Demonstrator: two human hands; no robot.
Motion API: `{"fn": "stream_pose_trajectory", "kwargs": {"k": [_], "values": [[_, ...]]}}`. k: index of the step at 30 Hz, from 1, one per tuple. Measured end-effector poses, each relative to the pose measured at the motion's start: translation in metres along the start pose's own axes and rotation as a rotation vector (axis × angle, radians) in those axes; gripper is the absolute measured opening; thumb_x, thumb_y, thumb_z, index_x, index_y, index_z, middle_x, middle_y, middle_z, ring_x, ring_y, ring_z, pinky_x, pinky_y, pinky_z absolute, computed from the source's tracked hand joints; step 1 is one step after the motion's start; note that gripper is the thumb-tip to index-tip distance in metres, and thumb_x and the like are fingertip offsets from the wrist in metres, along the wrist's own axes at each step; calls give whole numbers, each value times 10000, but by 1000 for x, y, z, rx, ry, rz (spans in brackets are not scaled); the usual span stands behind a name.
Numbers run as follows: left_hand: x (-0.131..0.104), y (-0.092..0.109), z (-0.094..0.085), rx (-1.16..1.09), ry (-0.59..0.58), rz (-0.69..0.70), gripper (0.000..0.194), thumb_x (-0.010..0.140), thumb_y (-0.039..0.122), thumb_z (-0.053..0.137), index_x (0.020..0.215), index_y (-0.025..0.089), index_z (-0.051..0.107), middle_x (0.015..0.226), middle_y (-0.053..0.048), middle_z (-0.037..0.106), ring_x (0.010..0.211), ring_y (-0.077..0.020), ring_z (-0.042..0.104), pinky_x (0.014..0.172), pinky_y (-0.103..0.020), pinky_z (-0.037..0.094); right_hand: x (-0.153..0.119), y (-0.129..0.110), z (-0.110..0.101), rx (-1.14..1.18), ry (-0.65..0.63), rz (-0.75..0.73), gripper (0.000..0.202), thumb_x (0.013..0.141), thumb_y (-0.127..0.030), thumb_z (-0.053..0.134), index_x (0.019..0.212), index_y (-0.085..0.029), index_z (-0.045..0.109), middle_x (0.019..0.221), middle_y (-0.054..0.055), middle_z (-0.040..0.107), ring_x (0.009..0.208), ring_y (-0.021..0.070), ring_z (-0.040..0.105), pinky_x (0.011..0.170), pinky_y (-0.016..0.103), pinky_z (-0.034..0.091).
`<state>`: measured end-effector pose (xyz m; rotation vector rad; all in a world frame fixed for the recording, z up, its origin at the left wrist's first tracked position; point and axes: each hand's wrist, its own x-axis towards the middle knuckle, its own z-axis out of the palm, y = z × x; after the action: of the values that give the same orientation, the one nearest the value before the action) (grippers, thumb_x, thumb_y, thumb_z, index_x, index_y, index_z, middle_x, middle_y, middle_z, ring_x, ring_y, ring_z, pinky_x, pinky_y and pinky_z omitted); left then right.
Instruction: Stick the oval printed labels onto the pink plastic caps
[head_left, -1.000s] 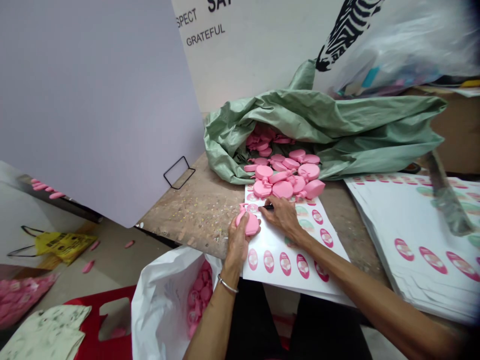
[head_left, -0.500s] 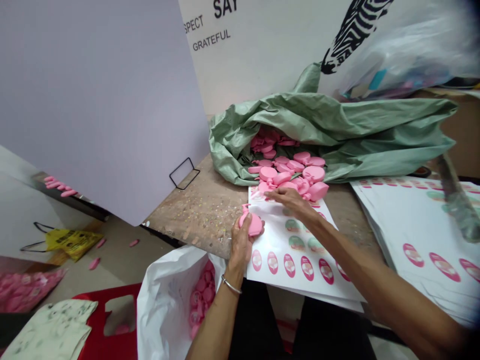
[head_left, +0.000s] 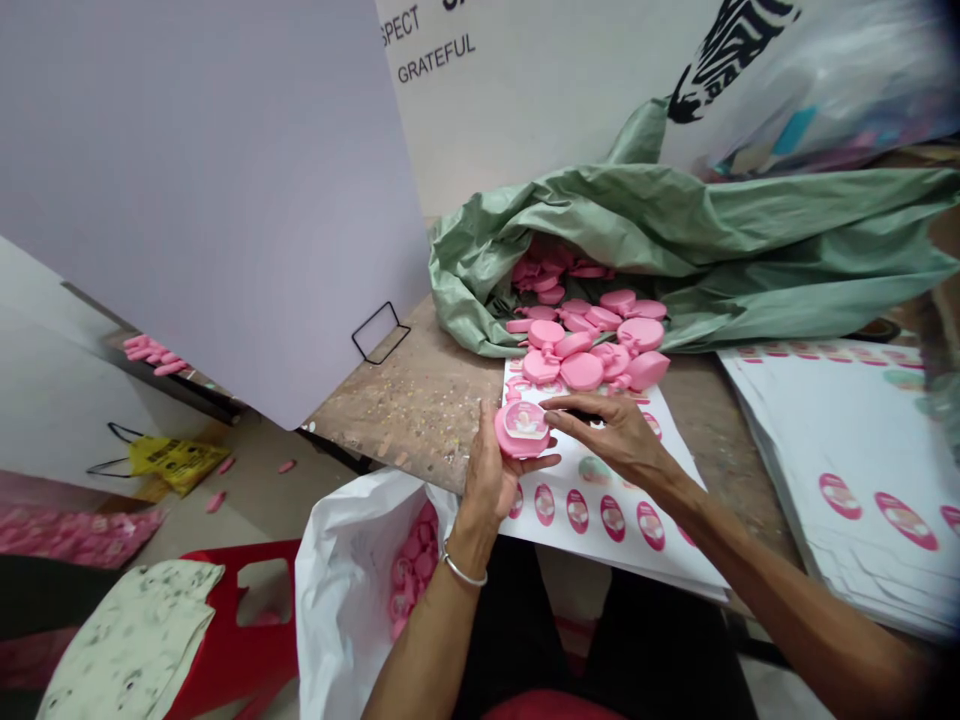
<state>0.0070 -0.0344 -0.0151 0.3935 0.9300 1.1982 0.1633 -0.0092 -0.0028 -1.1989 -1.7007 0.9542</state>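
A round pink bottle rests in my left hand, its fingers curled around the side and underneath. A label with a picture lies on the bottle's upper face. My right hand has its thumb and forefinger pinched at the label's right edge; whether the fingertips hold the label or only press on it is hard to tell. Below both hands lies a white sheet with rows of pink oval and green stickers. Several pink bottles are heaped at its far end, in front of a green sack that holds more.
A white bag with pink bottles hangs open below the table edge. Stacked sticker sheets lie at the right. A pale panel and wire stand are at the left, with a red chair lower down.
My right hand has come back from the far end of the sheet to the held bottle. The bottle now lies face up with a label showing on it. The view has shifted slightly.
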Motion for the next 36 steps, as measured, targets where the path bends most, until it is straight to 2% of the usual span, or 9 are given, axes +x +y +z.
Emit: {"fn": "stream_pose_trajectory", "kwargs": {"k": [6, 18, 29, 33, 36], "values": [[-3, 2, 2, 49, 17, 21, 571, 913, 590, 422, 1003, 83, 670, 807, -122, 714, 710, -225, 693, 742, -432, 585, -4, -3, 0, -28, -25, -23, 291, 816, -459, 654, 937, -212, 748, 900, 43, 741, 775, 180, 644, 671, 300, 490], [-5, 5, 4, 61, 9, 20, 578, 920, 593, 397, 982, 86, 666, 776, -110, 705, 669, -210, 688, 725, -420, 590, -4, -1, -2, -73, -25, -55, 298, 821, -479, 645, 926, -221, 751, 887, 43, 737, 745, 168, 631, 658, 299, 486], [-4, 6, 5, 71, -14, 13, 620, 908, 631, 377, 1088, 106, 654, 793, -106, 700, 669, -215, 683, 716, -427, 585, -3, -3, -1, -86, -3, -57, 304, 813, -486, 645, 912, -219, 752, 872, 53, 738, 709, 166, 616, 624, 304, 481], [-6, 7, 5, 80, -33, 8, 650, 855, 689, 426, 1039, 112, 663, 782, -100, 694, 676, -216, 675, 710, -420, 586, -3, -6, -1, -77, -2, -52, 283, 813, -473, 650, 896, -220, 749, 873, 49, 736, 713, 169, 609, 624, 305, 469], [-9, 9, 5, 126, -86, 54, 560, 783, 635, 601, 997, 120, 652, 804, -88, 682, 688, -206, 666, 653, -373, 593, -3, -6, -1, -87, -8, -56, 278, 822, -467, 642, 894, -220, 746, 866, 48, 732, 722, 173, 610, 628, 307, 463]]}}
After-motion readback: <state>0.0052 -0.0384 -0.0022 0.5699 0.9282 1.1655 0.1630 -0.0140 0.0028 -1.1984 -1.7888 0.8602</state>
